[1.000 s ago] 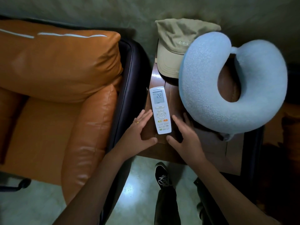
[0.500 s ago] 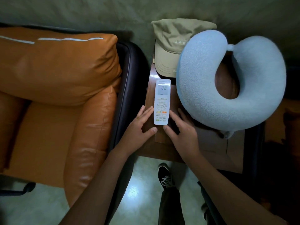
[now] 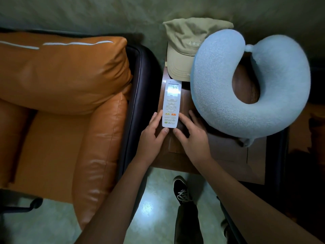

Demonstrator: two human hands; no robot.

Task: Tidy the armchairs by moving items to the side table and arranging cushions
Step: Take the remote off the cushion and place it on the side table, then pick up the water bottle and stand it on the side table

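A white air-conditioner remote [image 3: 171,103] lies flat along the left edge of the dark wooden side table [image 3: 228,155], with its lit display at the far end. My left hand [image 3: 152,136] rests flat against the remote's near left side. My right hand [image 3: 191,138] rests against its near right side. The fingers of both hands are spread and both thumbs touch its near end. A light blue U-shaped neck pillow [image 3: 219,106] lies on the table to the right. A khaki cap [image 3: 186,44] sits at the table's far end.
An orange leather armchair [image 3: 52,147] with a dark frame stands left of the table, and an orange back cushion [image 3: 61,73] leans on it. My black shoe [image 3: 181,191] stands on the shiny floor below. Part of another dark chair [image 3: 316,138] shows at the right edge.
The remote has slid away from me along the table's left edge and turned straight. Both hands followed it and closed in on its near end.
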